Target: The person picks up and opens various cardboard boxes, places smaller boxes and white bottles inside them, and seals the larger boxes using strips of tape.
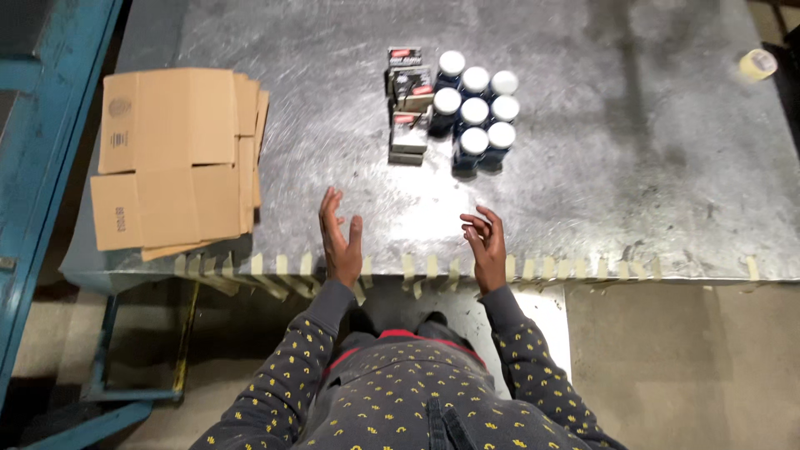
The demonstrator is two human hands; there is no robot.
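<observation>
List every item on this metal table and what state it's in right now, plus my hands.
Left hand: open, empty, over table edge.
Right hand: open, empty, fingers curled.
Bottles: upright, white caps on, clustered.
Small boxes: closed, stacked beside bottles.
Cardboard cartons: flattened, stacked.
Tape roll: lying flat.
Tape strips: stuck along table edge.

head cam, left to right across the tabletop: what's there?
Flattened cardboard boxes → left hand → stack of small dark boxes → white-capped dark bottles → roll of tape.

The tape roll (757, 63) at upper right is partly cut off; box (407, 117) labels are too small to tell.
</observation>
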